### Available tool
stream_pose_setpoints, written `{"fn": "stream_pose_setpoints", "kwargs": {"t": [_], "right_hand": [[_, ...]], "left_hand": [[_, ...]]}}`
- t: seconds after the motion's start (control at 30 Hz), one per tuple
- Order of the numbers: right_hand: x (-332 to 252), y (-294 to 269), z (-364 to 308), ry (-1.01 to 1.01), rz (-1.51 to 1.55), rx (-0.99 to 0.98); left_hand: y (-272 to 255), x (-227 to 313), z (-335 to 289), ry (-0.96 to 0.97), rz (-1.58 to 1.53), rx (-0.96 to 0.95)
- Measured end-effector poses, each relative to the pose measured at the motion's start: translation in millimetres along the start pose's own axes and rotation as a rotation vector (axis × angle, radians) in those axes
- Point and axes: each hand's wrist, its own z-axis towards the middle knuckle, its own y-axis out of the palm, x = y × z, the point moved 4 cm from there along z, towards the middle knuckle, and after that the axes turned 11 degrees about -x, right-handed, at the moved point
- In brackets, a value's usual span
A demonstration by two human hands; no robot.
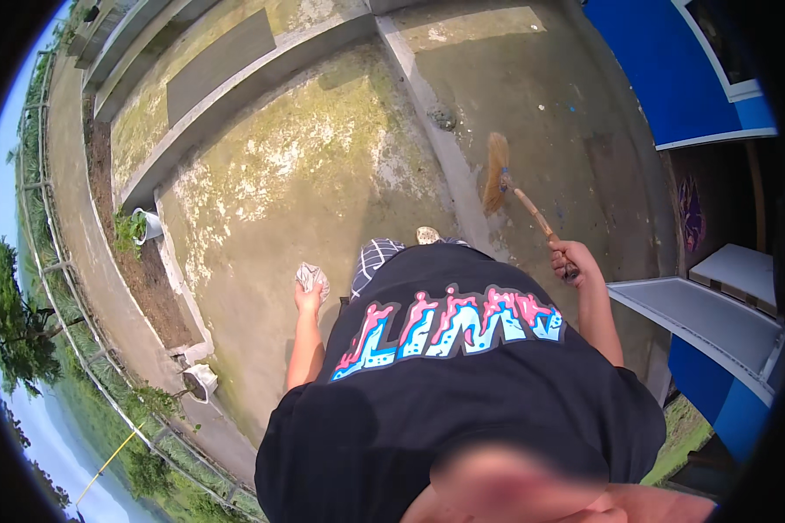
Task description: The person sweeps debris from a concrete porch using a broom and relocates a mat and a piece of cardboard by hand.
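Observation:
My right hand [571, 261] is wrapped round the handle of a broom [532, 211]. The broom's tan bristle head [497, 174] points away from me, close to a pale concrete strip in the floor; whether it touches the ground I cannot tell. In my left hand [309, 295] is a crumpled whitish piece [308, 275], cloth-like or paper-like. That hand hangs at my left side, over the bare concrete. Checked fabric [375, 261] and one pale shoe [427, 235] show past my black shirt.
Stained concrete floor [296, 166] spreads ahead, crossed by a raised strip [432, 131]. White plant pots [148, 225] line the left edge, near a railing [70, 288]. On the right stand a blue wall [654, 70] and a white-edged panel [698, 314] jutting out.

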Motion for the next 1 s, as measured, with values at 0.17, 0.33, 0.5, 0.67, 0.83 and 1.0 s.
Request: {"fn": "stream_pose_setpoints", "kwargs": {"t": [0.17, 0.33, 0.5, 0.67, 0.83, 1.0], "right_hand": [[-150, 47, 103, -0.201, -0.415, 0.291], [-305, 125, 295, -0.322, -0.367, 0.316], [-338, 314, 398, -0.129, -0.605, 0.406], [-293, 430, 392, -0.108, -0.376, 0.028], [-265, 438, 332, 0.076, 0.225, -0.118], [-244, 438, 356, 0.275, 0.823, 0.024]], "left_hand": [[-44, -61, -22, -0.376, 0.425, -0.016], [-88, -30, 13, -0.42, 0.514, -0.082], [-134, 87, 141, -0.274, 0.377, 0.011], [-161, 237, 273, -0.137, 0.03, 0.13], [-145, 371, 357, -0.03, -0.027, 0.022], [-140, 392, 411, 0.041, 0.03, -0.063]]}}
